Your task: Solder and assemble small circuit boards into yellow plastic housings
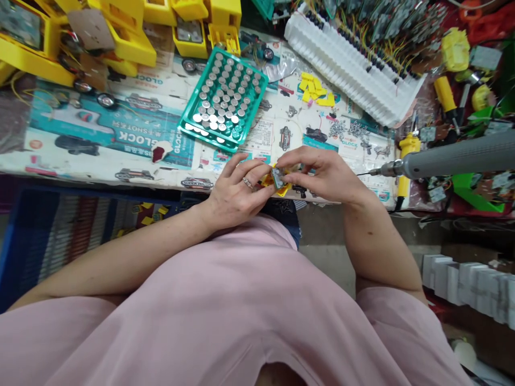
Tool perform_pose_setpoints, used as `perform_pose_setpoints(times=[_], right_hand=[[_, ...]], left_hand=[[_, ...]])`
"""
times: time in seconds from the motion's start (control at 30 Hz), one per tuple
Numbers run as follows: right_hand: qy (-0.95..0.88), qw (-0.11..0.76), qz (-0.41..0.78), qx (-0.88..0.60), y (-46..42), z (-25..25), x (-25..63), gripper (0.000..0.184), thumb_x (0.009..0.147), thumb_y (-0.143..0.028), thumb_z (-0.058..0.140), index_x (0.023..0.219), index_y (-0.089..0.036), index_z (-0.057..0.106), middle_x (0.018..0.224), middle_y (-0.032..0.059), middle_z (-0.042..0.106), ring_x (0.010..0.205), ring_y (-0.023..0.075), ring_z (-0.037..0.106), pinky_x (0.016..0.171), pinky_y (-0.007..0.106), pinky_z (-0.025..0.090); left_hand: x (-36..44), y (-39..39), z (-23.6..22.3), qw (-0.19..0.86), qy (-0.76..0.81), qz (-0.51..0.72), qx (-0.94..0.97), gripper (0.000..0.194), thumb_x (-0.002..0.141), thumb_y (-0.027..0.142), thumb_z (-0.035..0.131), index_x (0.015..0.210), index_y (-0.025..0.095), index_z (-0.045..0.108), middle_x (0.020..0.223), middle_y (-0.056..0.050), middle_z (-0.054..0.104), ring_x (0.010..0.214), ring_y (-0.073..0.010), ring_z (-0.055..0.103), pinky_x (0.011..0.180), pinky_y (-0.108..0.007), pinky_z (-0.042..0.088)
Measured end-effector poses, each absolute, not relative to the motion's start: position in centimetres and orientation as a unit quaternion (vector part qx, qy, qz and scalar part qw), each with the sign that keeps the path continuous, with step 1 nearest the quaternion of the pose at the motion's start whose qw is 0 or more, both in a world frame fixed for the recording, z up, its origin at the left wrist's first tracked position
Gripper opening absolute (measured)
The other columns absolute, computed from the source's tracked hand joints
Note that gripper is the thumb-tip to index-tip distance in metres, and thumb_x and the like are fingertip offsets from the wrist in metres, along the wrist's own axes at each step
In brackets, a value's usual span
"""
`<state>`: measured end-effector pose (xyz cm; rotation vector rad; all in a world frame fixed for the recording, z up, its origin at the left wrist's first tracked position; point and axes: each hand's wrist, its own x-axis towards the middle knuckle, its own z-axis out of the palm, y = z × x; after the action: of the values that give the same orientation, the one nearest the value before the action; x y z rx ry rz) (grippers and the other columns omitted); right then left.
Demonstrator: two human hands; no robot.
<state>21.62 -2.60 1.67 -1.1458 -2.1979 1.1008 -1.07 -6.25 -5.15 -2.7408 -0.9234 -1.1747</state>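
Note:
Both my hands meet at the table's front edge around a small yellow plastic part with a grey metal piece (277, 180). My left hand (237, 190), a ring on one finger, curls its fingers against the part's left side. My right hand (319, 171) pinches the part from the right with thumb and fingertips. A green tray of button batteries (223, 96) lies just beyond my hands.
A grey electric screwdriver (446, 160) hangs at the right, tip pointing left. Yellow toy bodies (129, 32) pile at the back left. A white rack of wired boards (354, 59) crosses the back right. Small yellow pieces (316, 90) and screws (346, 128) lie loose. A blue crate (48, 236) sits below left.

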Motion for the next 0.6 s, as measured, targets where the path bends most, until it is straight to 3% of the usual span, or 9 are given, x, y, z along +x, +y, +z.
perform_pose_setpoints(times=[0.2, 0.4, 0.6], right_hand=[[-0.802, 0.220, 0.335, -0.444, -3.5, 1.9, 21.7, 0.017, 0.090, -0.034, 0.067, 0.100, -0.025, 0.077, 0.092, 0.0028, 0.075, 0.081, 0.0149, 0.067, 0.073, 0.028, 0.055], [-0.838, 0.212, 0.218, -0.454, -5.6, 2.3, 20.9, 0.022, 0.091, -0.030, 0.064, 0.110, -0.027, 0.073, 0.110, 0.0057, 0.073, 0.104, 0.0199, 0.067, 0.093, 0.036, 0.054], [-0.865, 0.184, 0.161, -0.439, -6.9, 2.4, 20.4, 0.028, 0.092, -0.039, 0.064, 0.117, -0.027, 0.070, 0.114, 0.0065, 0.073, 0.108, 0.0229, 0.065, 0.097, 0.041, 0.051]], left_hand=[[-1.1, -6.3, -5.1, 0.001, -0.326, -0.331, -0.885, 0.012, 0.086, 0.022, 0.062, 0.094, 0.029, 0.068, 0.121, -0.005, 0.068, 0.117, -0.0243, 0.060, 0.102, -0.052, 0.052], [-1.1, -6.3, -5.0, 0.012, -0.323, -0.340, -0.883, 0.016, 0.088, 0.023, 0.061, 0.100, 0.030, 0.067, 0.122, -0.005, 0.067, 0.118, -0.0249, 0.060, 0.101, -0.053, 0.052], [-1.2, -6.4, -5.0, -0.028, -0.328, -0.344, -0.879, 0.014, 0.090, 0.024, 0.060, 0.102, 0.030, 0.065, 0.126, -0.004, 0.067, 0.122, -0.0248, 0.059, 0.108, -0.054, 0.047]])
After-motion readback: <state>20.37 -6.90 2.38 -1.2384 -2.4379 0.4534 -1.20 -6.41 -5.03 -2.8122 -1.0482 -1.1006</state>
